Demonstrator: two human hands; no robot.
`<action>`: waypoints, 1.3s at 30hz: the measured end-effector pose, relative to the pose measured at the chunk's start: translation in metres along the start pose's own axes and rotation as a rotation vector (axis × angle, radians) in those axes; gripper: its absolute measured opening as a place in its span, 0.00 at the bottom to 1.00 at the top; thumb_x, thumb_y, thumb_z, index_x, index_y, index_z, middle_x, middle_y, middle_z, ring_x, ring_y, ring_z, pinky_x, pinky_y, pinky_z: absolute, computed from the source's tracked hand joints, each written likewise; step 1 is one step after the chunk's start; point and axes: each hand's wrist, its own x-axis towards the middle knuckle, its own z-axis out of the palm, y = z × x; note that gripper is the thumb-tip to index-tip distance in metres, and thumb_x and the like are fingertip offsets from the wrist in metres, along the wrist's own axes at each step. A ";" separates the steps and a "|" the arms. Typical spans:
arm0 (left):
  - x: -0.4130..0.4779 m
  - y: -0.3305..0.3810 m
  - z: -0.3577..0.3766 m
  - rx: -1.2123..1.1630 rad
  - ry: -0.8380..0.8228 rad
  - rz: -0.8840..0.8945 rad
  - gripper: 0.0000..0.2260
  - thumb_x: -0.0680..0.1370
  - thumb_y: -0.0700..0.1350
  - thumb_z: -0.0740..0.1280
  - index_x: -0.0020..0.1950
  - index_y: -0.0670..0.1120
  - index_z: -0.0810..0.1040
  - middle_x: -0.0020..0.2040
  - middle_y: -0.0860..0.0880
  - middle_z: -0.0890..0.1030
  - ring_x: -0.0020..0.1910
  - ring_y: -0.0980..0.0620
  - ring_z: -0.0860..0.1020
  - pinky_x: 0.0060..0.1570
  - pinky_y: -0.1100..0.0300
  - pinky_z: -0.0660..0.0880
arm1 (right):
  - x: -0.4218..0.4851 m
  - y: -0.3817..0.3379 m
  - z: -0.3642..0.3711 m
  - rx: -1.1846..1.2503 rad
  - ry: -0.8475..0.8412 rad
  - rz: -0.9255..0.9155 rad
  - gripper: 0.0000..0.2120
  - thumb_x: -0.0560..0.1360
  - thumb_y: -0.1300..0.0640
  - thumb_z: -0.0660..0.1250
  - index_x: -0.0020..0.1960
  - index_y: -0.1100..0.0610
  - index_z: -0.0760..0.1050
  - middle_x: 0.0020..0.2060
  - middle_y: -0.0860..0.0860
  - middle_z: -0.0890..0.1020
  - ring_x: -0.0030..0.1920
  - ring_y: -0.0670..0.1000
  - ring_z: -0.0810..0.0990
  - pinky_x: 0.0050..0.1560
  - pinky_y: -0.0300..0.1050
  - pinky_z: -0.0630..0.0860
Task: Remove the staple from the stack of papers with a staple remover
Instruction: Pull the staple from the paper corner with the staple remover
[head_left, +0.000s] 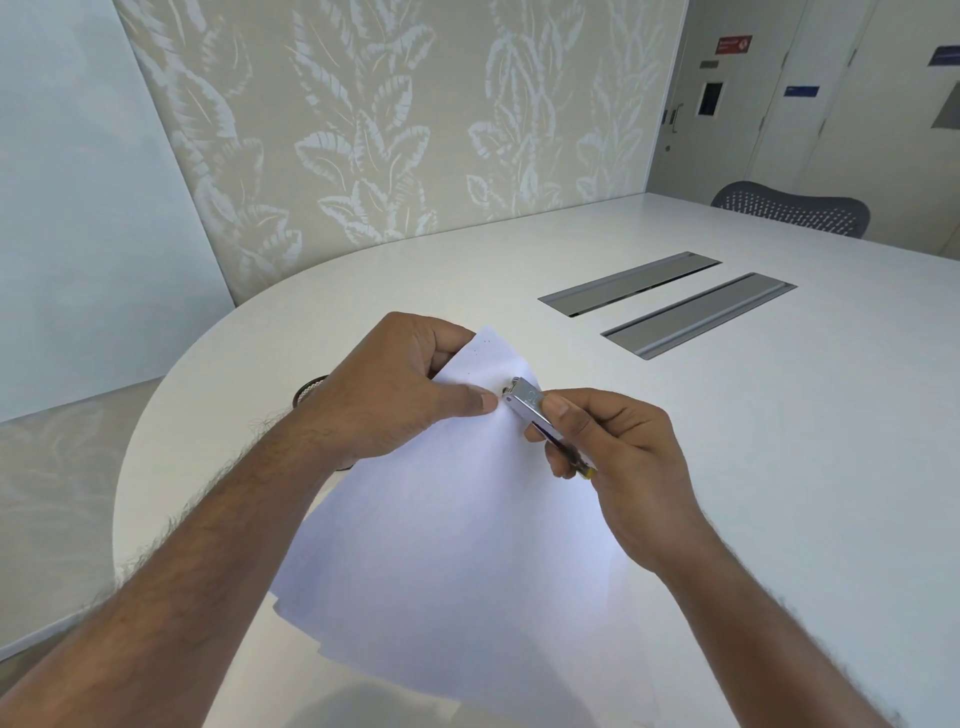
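Stack of papers (457, 519) — far corner pinched in the left hand (384, 395); the right hand (608, 447) grips a metal staple remover (530, 405) at that corner — over the white table (727, 467).

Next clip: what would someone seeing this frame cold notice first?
Two bare hands meeting over a fanned stack of white papers at the near edge of a white table. The left hand pinches the papers' far corner, while the right hand presses a shiny metal staple remover against that corner. Behind, leaf-patterned wallpaper fills the wall.

No legible text; red door sign (735, 43) too blurred
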 end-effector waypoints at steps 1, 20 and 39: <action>0.000 0.000 0.000 0.006 -0.003 -0.002 0.10 0.67 0.47 0.74 0.48 0.53 0.87 0.48 0.33 0.84 0.39 0.46 0.75 0.44 0.51 0.71 | 0.000 0.000 0.000 0.046 -0.007 0.035 0.11 0.78 0.60 0.66 0.42 0.63 0.83 0.35 0.54 0.82 0.29 0.53 0.70 0.33 0.41 0.68; 0.003 -0.004 -0.004 0.029 0.032 0.002 0.10 0.68 0.47 0.74 0.47 0.47 0.86 0.44 0.30 0.81 0.38 0.48 0.73 0.43 0.51 0.70 | 0.007 -0.005 0.001 0.639 -0.114 0.547 0.14 0.75 0.55 0.65 0.55 0.64 0.76 0.35 0.54 0.77 0.24 0.46 0.69 0.24 0.36 0.68; -0.002 0.004 -0.009 -0.028 0.090 -0.052 0.02 0.71 0.45 0.77 0.40 0.47 0.87 0.36 0.41 0.86 0.32 0.44 0.75 0.39 0.52 0.70 | -0.009 0.001 -0.003 -0.174 0.106 -0.160 0.03 0.76 0.56 0.70 0.47 0.54 0.83 0.38 0.45 0.85 0.31 0.46 0.79 0.37 0.34 0.75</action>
